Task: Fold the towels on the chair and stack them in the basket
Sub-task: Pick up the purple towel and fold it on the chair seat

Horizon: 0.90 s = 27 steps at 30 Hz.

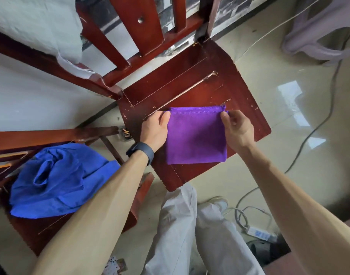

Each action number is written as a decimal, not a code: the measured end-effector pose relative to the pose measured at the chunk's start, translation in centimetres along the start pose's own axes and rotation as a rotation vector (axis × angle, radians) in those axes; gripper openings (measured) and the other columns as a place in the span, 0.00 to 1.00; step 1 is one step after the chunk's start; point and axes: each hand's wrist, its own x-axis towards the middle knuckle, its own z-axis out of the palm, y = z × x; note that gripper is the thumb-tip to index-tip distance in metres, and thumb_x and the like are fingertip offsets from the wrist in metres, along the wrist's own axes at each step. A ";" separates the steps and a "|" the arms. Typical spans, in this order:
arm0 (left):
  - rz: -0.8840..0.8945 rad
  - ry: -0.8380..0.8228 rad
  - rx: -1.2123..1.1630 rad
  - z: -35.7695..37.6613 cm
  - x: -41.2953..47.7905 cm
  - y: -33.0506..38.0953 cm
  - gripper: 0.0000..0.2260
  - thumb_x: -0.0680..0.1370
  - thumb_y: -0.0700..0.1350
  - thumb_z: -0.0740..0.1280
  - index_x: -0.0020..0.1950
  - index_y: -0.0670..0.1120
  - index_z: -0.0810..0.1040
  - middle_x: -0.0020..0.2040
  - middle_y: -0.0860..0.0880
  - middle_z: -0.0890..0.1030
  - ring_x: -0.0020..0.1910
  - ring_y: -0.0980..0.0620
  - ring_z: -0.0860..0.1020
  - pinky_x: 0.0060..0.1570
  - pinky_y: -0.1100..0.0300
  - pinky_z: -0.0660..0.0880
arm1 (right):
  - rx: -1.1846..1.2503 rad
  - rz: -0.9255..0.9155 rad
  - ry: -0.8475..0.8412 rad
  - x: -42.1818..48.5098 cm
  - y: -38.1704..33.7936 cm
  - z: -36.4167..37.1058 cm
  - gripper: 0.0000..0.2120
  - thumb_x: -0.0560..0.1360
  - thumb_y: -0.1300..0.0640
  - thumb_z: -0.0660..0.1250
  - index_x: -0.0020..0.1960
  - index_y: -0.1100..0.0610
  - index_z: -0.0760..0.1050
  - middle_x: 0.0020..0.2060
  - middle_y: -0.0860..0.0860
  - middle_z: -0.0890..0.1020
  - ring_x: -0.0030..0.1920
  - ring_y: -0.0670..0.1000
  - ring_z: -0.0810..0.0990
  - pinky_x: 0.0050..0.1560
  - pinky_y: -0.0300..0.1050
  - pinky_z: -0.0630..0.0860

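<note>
Blue towel (57, 181) crumpled beside chair (190, 86); cables (249, 213) underfoot

1 folded towel on the chair seat ahead, 1 loose towel to my left.
The folded towel (196, 135) lies on the near part of the chair seat (190, 84), between my left hand (154, 132) and right hand (237, 130); the crumpled towel (57, 181) sits on a second seat (31, 233), near left.
</note>
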 end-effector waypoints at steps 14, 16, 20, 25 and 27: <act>0.073 0.040 0.155 1.1 2.8 -1.0 0.20 0.82 0.61 0.54 0.52 0.47 0.76 0.47 0.43 0.83 0.48 0.37 0.79 0.46 0.46 0.76 | -0.077 -0.002 0.088 2.0 -0.4 2.0 0.14 0.83 0.49 0.57 0.57 0.58 0.74 0.50 0.56 0.83 0.53 0.59 0.79 0.47 0.42 0.65; 0.045 0.050 0.179 1.2 3.1 -0.8 0.21 0.81 0.62 0.54 0.52 0.48 0.76 0.47 0.44 0.83 0.49 0.38 0.79 0.45 0.49 0.76 | -0.101 -0.019 0.110 2.1 -0.4 2.2 0.13 0.83 0.49 0.58 0.56 0.58 0.74 0.49 0.55 0.82 0.52 0.59 0.78 0.46 0.42 0.63; 0.019 0.095 0.298 1.5 3.2 -0.1 0.21 0.81 0.64 0.54 0.53 0.50 0.76 0.49 0.43 0.83 0.50 0.37 0.79 0.41 0.53 0.70 | -0.167 -0.077 0.170 2.1 -0.3 2.7 0.13 0.82 0.50 0.58 0.53 0.60 0.71 0.48 0.58 0.81 0.50 0.61 0.78 0.49 0.48 0.67; 0.055 0.227 0.333 1.9 1.8 0.1 0.17 0.81 0.61 0.55 0.57 0.49 0.70 0.51 0.44 0.81 0.48 0.36 0.79 0.39 0.50 0.72 | -0.180 -0.047 0.258 1.5 0.1 3.3 0.19 0.80 0.45 0.59 0.61 0.61 0.70 0.54 0.60 0.75 0.53 0.62 0.75 0.55 0.53 0.69; 0.216 0.352 0.378 2.5 0.5 -0.7 0.18 0.81 0.57 0.58 0.63 0.46 0.72 0.57 0.43 0.78 0.51 0.39 0.78 0.43 0.49 0.72 | -0.291 -0.084 0.366 0.3 0.3 3.5 0.22 0.79 0.44 0.60 0.65 0.58 0.70 0.61 0.58 0.74 0.59 0.62 0.72 0.59 0.54 0.68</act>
